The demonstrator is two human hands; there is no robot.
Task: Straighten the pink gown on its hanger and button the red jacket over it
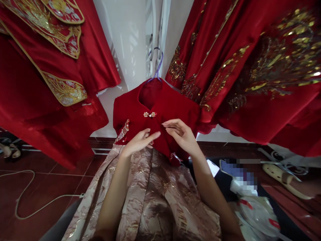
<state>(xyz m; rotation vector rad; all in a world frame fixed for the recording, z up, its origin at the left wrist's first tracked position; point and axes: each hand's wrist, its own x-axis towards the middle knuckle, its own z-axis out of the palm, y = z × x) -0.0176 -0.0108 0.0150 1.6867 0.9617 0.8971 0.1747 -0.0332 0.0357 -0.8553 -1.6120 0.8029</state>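
Note:
A red velvet jacket [173, 100] hangs in front of me on a purple hanger [157, 68]. A pearl flower clasp [149, 114] sits on its front below the neckline. My left hand [141, 140] is at the lower front of the jacket, its visible fingers apart; some fingers are hidden. A small beaded piece shows beside it. My right hand [182, 134] is at the right side of the front opening, fingers stretched out and thumb apart, with nothing visible in it. A beaded tassel ornament [123, 130] lies on the jacket's left side.
Red embroidered garments [100, 57] hang at left, and sequined red ones [220, 73] at right. Patterned pinkish fabric [135, 187] covers my lap. A phone [230, 169], a white card [212, 167] and a plastic container [258, 211] lie at right. A cable [32, 177] crosses the floor.

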